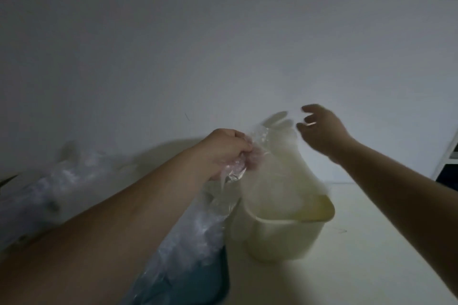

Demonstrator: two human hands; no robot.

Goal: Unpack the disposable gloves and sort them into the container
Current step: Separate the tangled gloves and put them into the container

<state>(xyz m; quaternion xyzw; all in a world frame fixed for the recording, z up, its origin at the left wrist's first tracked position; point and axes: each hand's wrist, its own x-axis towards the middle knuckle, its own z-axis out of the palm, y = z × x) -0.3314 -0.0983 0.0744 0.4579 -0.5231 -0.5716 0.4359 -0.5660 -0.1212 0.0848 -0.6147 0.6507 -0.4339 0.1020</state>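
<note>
Your left hand (226,150) was clenched around the crinkled cuff end of a clear disposable glove (277,156), holding it up in front of the pale wall (223,32). The glove hung blurred between your two hands, its fingers pointing up and to the right, its lower part draping down over the rim of the cream plastic container (285,235). Your right hand (322,129) was raised just beside the glove's fingertips, fingers spread and curled loosely, gripping nothing; whether it touched the film could not be told through the blur.

The container stood upright on the light tabletop (371,242), near the wall, with something yellowish showing inside at its right rim; what that was could not be made out.

To the left of the container, a heap of clear plastic gloves (188,250) trailed down from under your left wrist across a dark teal tray (198,285) at the lower edge of the view. Further left, beyond your left forearm, another mound of crumpled transparent plastic (57,181) lay against the wall. At the far right edge a white shelf frame (448,156) was partly in view.
</note>
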